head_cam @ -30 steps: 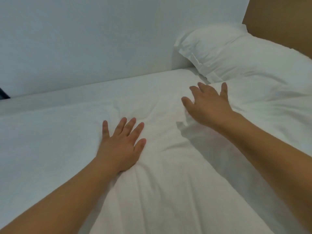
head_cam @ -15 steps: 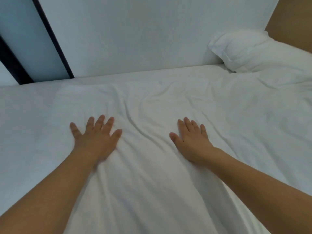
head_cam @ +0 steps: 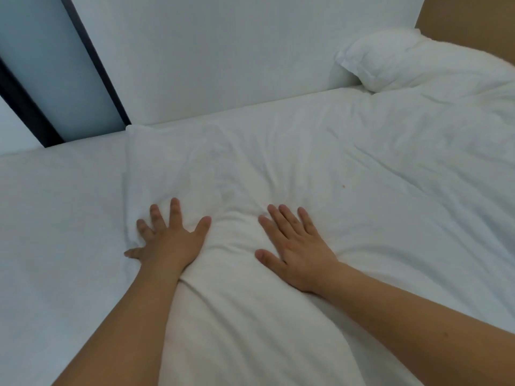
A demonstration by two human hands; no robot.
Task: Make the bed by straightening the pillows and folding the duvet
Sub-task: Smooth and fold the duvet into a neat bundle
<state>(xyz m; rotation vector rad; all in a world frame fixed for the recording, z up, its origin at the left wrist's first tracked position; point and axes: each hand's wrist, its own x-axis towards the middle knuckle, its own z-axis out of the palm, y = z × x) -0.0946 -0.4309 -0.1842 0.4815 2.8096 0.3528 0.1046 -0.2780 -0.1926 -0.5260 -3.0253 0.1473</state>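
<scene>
A white duvet (head_cam: 348, 168) lies spread and wrinkled over the bed, its left edge running down the middle of the view. My left hand (head_cam: 170, 240) presses flat on the duvet right at that edge, fingers spread. My right hand (head_cam: 295, 243) lies flat on the duvet a short way to the right, fingers straight and together. A white pillow (head_cam: 412, 65) rests at the far right against the brown headboard (head_cam: 468, 26).
Bare white sheet (head_cam: 55, 218) covers the mattress left of the duvet edge. A white wall (head_cam: 237, 57) runs along the bed's far side. A dark-framed panel (head_cam: 50, 73) stands at the far left.
Both hands have slid left along the duvet, away from the pillow, and the view has turned left with them. My left hand now reaches the duvet's left edge.
</scene>
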